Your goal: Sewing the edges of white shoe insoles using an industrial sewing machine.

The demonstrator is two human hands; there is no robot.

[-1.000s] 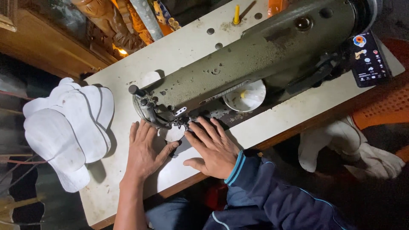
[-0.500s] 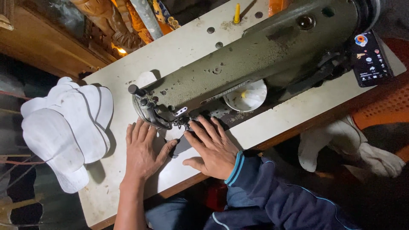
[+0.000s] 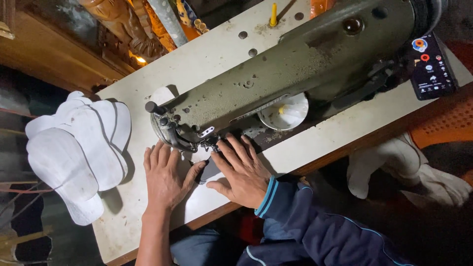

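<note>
White table (image 3: 207,64) carries a sewing machine (image 3: 295,69) and stacked white insoles (image 3: 79,152).

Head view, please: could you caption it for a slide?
Both hands, left and right, press a white piece flat under a sewing machine.

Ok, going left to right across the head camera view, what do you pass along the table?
Stack of white sole-shaped pieces → left hand → right hand → white dish under the sewing machine → black control panel.

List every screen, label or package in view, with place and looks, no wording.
Control panel: at the sewing machine's right end, on the table's far right; a dark upright rectangle with small red, orange and white round buttons.
No packages or signs in view.
</note>
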